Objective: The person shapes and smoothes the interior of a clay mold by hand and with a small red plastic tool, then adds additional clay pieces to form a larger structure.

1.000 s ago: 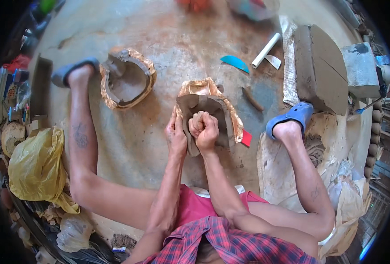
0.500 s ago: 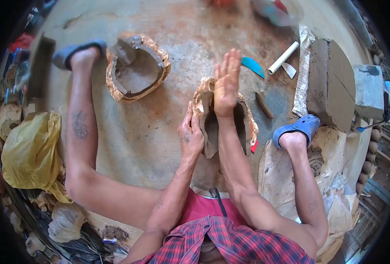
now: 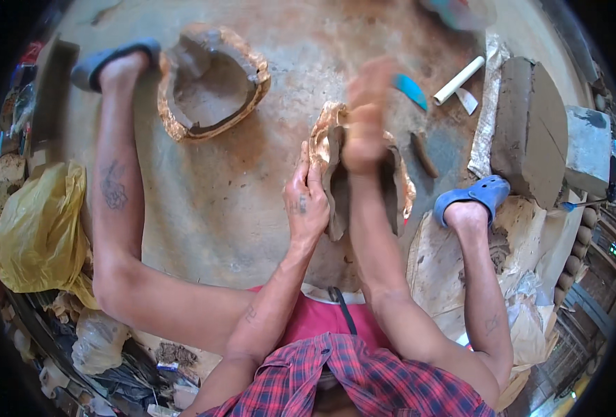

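Observation:
A brown plaster mould (image 3: 326,139) lined with grey clay (image 3: 337,201) lies on the floor between my legs. My left hand (image 3: 306,203) rests flat against the mould's left edge, fingers together on the rim. My right hand (image 3: 365,121) is blurred with motion, flat and fingers extended, over the clay in the middle of the mould. It holds nothing. A second mould (image 3: 210,83) with a clay lining sits farther away to the left, near my left foot.
A big grey clay block (image 3: 530,132) stands at the right beside a grey brick (image 3: 589,149). A white tube (image 3: 459,80), a blue scraper (image 3: 411,90) and a dark tool (image 3: 423,154) lie beyond the mould. A yellow plastic bag (image 3: 37,229) sits at the left.
My right hand went from a fist pressing the clay, to raised open above the mould, and now strikes down flat. My left hand stayed on the mould's left edge.

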The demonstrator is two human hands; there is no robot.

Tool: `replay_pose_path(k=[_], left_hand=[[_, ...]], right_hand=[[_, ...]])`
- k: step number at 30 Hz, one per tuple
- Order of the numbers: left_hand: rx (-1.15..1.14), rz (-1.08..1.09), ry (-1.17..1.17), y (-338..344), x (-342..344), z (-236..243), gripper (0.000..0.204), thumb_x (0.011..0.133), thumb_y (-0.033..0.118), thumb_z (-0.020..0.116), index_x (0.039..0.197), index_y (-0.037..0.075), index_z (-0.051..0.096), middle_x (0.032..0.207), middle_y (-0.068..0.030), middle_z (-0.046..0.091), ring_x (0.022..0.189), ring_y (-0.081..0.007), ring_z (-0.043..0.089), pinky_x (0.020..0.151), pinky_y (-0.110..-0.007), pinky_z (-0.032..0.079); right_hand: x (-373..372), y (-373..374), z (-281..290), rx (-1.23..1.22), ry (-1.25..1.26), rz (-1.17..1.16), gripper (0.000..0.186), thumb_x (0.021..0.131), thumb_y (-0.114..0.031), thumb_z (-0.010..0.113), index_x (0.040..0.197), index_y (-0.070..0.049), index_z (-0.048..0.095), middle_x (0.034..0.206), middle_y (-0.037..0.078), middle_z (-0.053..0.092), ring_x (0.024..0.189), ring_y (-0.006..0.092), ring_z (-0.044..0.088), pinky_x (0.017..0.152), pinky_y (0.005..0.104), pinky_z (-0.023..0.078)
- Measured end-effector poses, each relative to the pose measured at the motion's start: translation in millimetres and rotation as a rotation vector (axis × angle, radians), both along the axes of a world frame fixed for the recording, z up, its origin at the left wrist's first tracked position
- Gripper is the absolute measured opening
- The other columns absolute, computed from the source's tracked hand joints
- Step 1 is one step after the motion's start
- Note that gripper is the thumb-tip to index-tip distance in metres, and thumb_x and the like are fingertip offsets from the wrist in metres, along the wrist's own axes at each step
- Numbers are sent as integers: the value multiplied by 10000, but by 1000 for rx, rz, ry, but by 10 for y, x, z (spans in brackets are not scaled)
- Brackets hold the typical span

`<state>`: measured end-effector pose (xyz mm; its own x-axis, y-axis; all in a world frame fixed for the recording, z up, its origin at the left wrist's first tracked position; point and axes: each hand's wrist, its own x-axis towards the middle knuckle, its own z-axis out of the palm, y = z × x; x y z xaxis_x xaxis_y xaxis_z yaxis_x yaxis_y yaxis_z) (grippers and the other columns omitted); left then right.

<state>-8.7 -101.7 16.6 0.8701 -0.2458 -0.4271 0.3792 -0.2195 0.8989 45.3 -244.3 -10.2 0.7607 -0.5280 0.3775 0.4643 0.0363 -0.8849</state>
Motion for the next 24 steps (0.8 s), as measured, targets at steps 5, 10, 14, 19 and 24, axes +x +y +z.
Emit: replay_pose_path(k=[5,10,14,19,24], left_hand=[[-8,50,6,1,73,-2,479,1113,126,476,1528,-112,470,1541,-249,558,1436,-278,535,1179,-348,413],[44,64,-226,19,11,-175,468,1090,132,494,1515,-61,513,1363,-288,672,1256,-355,686,1005,-399,536],[56,-9,-78,-14,12,0,494,1116,161,465,1510,-137,469,1561,-277,521,1483,-325,486,1223,-376,371],[23,2,-93,4,24,-113,520,1125,211,487,1521,-125,466,1561,-256,533,1482,-295,484,1222,-354,364],[19,4,-140,-68,87,-161,519,1121,243,471,1525,-82,487,1539,-270,546,1449,-336,529,1185,-385,414]], right_hand=[[-42,172,94,78,-117,-97,748,1118,-471,428,1697,-67,179,1769,173,151,1627,367,173,1305,520,171],[-290,237,91,-448,138,-274,769,1109,-619,298,1619,-54,407,1665,262,370,1550,451,338,1261,555,266],[-367,135,-251,-589,61,-301,824,1109,-638,235,1541,18,485,1611,280,441,1499,445,414,1236,536,317],[-300,159,-153,-584,30,-322,737,1120,-566,299,1516,24,496,1553,303,496,1449,486,470,1212,540,346],[-443,123,40,-644,151,-347,566,1120,-408,414,1463,21,553,1518,271,539,1440,457,489,1209,533,356]])
